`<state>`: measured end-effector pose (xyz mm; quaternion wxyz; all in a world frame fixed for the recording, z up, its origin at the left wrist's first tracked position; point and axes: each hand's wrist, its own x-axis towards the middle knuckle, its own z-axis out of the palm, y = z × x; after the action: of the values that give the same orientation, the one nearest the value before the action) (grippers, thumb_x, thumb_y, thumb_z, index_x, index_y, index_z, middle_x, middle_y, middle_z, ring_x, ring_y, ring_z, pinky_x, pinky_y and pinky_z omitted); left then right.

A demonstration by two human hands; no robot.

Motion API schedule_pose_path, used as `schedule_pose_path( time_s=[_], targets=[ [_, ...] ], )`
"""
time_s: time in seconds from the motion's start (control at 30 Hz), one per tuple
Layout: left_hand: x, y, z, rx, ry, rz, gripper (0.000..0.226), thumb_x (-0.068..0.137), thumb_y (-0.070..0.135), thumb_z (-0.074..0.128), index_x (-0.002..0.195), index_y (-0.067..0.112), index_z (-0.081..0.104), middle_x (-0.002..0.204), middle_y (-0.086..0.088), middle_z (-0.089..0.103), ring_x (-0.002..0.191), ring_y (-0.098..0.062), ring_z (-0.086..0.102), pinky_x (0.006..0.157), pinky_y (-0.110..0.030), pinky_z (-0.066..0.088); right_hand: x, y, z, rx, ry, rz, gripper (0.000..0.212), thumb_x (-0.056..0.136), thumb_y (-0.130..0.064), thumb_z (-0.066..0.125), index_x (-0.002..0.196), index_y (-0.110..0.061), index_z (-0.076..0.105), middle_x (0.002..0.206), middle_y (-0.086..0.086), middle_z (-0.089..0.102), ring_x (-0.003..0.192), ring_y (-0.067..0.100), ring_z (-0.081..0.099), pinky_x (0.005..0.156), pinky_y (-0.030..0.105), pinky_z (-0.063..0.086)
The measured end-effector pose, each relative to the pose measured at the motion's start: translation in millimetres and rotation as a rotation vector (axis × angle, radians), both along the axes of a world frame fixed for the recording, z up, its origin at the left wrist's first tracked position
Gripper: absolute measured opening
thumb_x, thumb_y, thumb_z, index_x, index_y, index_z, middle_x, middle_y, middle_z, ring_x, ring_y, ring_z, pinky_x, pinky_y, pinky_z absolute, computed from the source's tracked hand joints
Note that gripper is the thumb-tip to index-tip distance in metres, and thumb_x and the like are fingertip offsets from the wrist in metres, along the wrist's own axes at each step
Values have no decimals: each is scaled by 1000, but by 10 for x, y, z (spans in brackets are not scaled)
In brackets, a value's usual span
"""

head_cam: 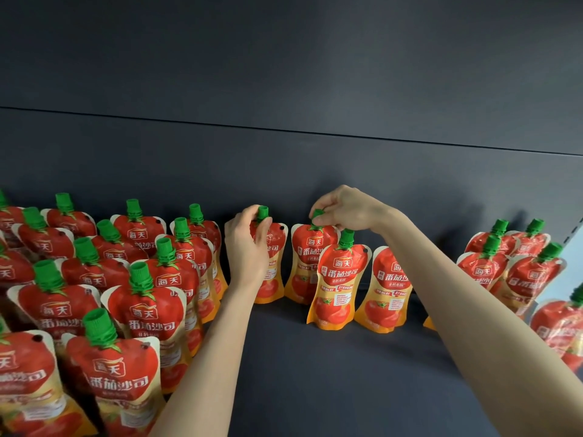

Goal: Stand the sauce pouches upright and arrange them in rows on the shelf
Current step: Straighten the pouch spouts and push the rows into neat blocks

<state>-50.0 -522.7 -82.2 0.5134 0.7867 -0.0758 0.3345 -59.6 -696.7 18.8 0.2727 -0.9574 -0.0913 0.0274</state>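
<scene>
Inspection finding: by my estimate the task was a little past halfway. The left block of pouches [142,298] stood upright in close rows on the shelf [315,373].

At the back of the middle gap, the left hand [247,244] had its grip curled round the neck of one upright pouch [274,269], just under its green cap. The right hand [344,208] had its grip pinched on the cap of the neighbouring pouch [310,257]. Both pouches stood close together near the rear panel.

A front pair [340,279] stood just ahead of them, out of line with the left rows. The right cluster [511,263] leaned and overlapped, and I judged it unsorted. The bare middle of the shelf was yet to be filled.

Obscured: the right forearm covered part of the right cluster and all but an orange corner [429,323], possibly a fallen pouch. The frame edges cut off the leftmost, nearest and far-right pouches, so I could not count them.
</scene>
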Motion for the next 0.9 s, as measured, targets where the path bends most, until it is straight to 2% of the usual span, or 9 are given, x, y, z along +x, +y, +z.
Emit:
schedule_pose_path(
  time_s=[0.27, 0.9],
  targets=[
    [4, 13, 4, 5, 10, 0, 29, 92, 20, 56, 119, 9, 59, 112, -7, 63, 110, -22, 50, 86, -24, 37, -25, -16, 18, -8, 15, 1, 16, 90, -21, 60, 103, -17, 67, 97, -2, 66, 92, 15, 64, 86, 32, 53],
    [-51, 12, 13, -34, 22, -17, 27, 92, 19, 56, 116, 9, 59, 109, -5, 63, 105, -15, 48, 82, -20, 34, -74, -4, -8, -6, -25, -7, 20, 90, -21, 60, 108, -15, 66, 107, 3, 67, 94, 15, 63, 82, 28, 52]
  ],
)
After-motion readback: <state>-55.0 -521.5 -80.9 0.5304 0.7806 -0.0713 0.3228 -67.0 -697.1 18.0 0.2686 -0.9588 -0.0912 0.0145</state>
